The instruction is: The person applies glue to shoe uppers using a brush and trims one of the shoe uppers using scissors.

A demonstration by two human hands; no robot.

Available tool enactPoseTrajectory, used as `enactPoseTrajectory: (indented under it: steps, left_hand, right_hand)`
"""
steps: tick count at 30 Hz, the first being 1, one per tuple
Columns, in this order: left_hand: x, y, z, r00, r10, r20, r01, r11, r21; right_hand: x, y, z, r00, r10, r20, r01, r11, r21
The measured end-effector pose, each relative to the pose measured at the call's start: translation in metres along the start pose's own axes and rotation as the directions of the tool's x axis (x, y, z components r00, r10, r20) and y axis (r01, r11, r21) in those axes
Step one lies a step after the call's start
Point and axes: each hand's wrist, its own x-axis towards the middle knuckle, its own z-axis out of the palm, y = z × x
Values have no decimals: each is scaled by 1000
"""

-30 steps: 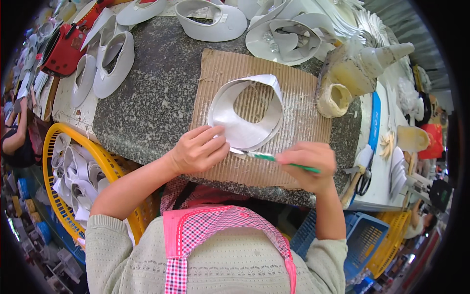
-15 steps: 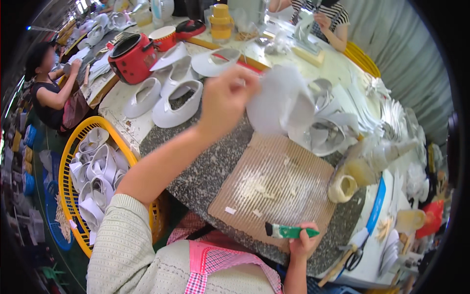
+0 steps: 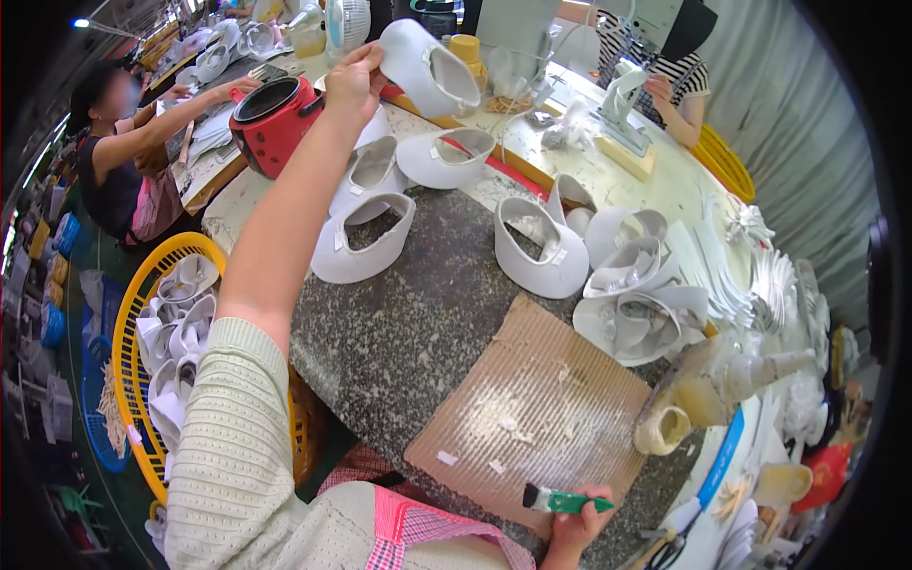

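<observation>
My left hand reaches far across the table, fingers closed on the edge of a white shoe upper held in the air. Below it, several more white shoe uppers rest at the far edge of a speckled stone slab. Close to my body, my right hand grips a green-handled brush with dark bristles. The brush is over the near edge of a corrugated cardboard sheet, which is smeared with pale residue. Beside the sheet sits a glue-crusted pot.
A yellow basket of uppers stands left. More uppers cluster at the slab's right, near stacked white strips. A red pot stands far left; scissors lie at right. Two other people sit beyond the table and to the left.
My left hand has moved away and to the left, carrying a white upper that was blurred above the cardboard. My right hand still holds the brush near the same place. The view has shifted slightly.
</observation>
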Motion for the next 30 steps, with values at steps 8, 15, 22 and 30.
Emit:
enactPoseTrajectory:
  steps: [8, 15, 22, 30]
  left_hand:
    - [25, -100, -90, 787, -121, -605, 337, 906, 257]
    - [33, -63, -116, 949, 46, -313, 292, 258, 921]
    - [-142, -76, 40, 415, 29, 909, -881, 265, 393]
    - [-201, 0, 88, 611, -293, 735, -682, 276, 677]
  right_hand:
    - [-15, 25, -26, 930, 243, -277, -72, 857, 510]
    - [0, 7, -4, 1000, -23, -18, 22, 999, -33]
    - [4, 8, -22, 999, 18, -49, 3, 914, 405]
    - [30, -70, 9, 971, -213, -104, 184, 954, -235]
